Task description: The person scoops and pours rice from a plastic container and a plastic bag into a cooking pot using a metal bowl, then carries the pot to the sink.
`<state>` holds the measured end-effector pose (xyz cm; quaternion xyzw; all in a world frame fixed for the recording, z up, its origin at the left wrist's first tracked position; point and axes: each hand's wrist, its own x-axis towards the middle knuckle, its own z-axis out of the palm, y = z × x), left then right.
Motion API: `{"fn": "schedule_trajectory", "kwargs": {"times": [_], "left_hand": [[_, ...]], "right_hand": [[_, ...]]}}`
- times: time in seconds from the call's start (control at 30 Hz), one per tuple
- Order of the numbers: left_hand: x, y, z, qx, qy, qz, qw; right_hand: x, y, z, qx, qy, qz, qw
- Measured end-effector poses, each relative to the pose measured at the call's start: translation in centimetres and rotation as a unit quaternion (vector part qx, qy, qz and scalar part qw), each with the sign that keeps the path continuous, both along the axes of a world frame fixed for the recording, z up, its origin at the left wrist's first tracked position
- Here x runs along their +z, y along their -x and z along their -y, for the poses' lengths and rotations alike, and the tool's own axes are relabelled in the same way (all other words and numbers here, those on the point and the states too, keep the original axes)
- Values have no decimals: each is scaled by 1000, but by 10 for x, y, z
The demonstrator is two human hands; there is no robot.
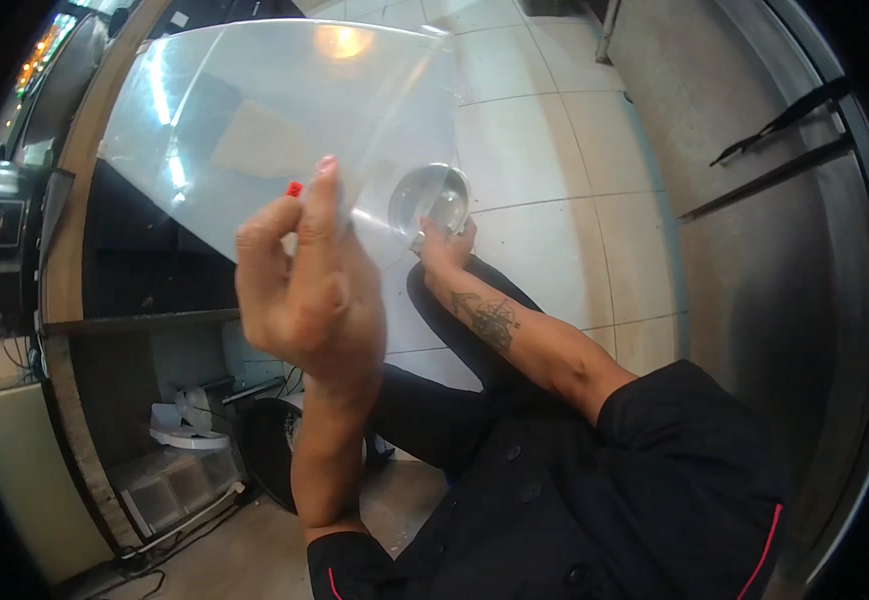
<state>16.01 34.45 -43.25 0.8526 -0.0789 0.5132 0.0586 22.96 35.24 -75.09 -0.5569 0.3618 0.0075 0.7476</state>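
My left hand (299,270) is raised close to the camera, its fingers on the near side of a large clear plastic sheet or container (244,110). A small red piece (294,188) shows between its fingertips. Lower down, my right hand (444,245) holds a round metal bowl (457,195) by its near rim. Part of the bowl is seen through the clear plastic. The inside of the bowl looks pale, and its contents are hard to make out.
A wooden-edged counter (72,220) with dark panels stands at the left, above a shelf with plastic boxes (182,485). Beside it is a black bin (266,450). Tiled floor (544,240) lies ahead. A metal door with a handle (764,190) is at the right.
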Motion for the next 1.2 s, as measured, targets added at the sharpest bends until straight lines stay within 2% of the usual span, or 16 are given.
{"fn": "schedule_trajectory", "kwargs": {"times": [0.13,0.17,0.27,0.4,0.47,0.57,0.8,0.93,1.0,1.07,1.13,1.2], "left_hand": [[0,0,1,3,-1,4,1000],[-1,1,1,-2,2,-1,1000],[-2,0,1,-37,9,16,999],[-9,9,13,1,-8,-12,1000],[-11,12,16,5,-11,-19,1000],[-8,10,19,-2,-6,-17,1000],[-21,20,32,10,-37,-12,999],[-19,24,32,27,-41,-32,998],[-17,20,29,25,-40,-26,999],[-18,21,26,21,-38,-24,999],[-18,25,26,6,10,-85,996],[-20,22,29,18,-13,-53,998]], "right_hand": [[-9,-3,-2,9,11,26,1000],[-8,-1,-2,14,23,2,1000],[5,0,6,15,19,-15,1000],[27,4,12,-6,22,9,1000],[-3,2,5,4,21,8,1000],[-10,-3,3,10,17,14,1000],[-8,-1,1,-16,7,22,1000],[-17,-2,-1,10,-20,3,1000],[-20,-4,0,-1,19,36,999],[-17,-2,2,0,26,20,999],[-15,0,3,6,32,7,999],[-13,0,2,0,28,0,1000]]}}
